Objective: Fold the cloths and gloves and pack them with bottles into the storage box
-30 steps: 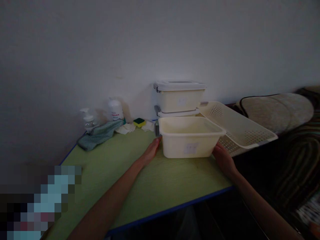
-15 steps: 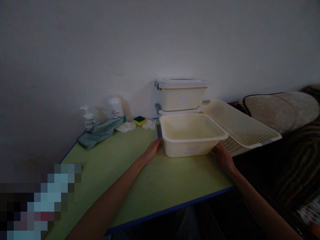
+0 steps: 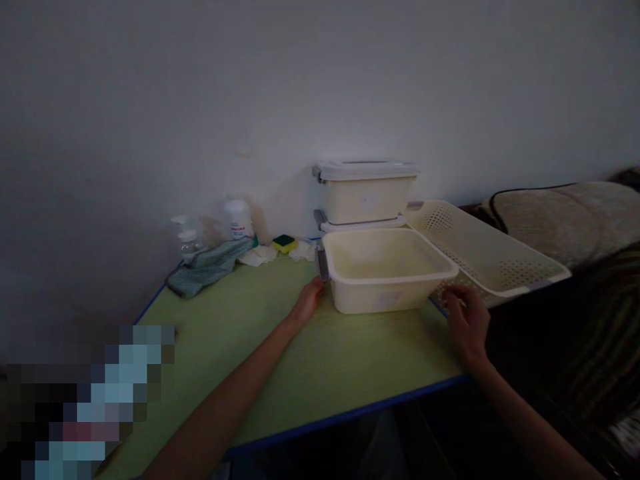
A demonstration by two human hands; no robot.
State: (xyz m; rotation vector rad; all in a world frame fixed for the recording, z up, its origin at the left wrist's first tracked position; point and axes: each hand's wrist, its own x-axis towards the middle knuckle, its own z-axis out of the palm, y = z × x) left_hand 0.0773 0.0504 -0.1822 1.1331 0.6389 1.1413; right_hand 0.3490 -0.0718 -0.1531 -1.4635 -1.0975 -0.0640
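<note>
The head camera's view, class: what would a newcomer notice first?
The open cream box stands out at the green table's middle, the left hand at its side. Behind it rise lidded boxes against the wall; to the right slants a perforated basket.

Sponge (image 3: 285, 244) between crumpled tissues (image 3: 257, 255); grey-green cloth (image 3: 209, 267) before bottles (image 3: 239, 219).

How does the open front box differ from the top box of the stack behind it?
The front box has no lid on, while the top box wears a pale lid. The front box stands on the green table; the top box rests on another lidded box. Both are cream with a pale front label.
</note>
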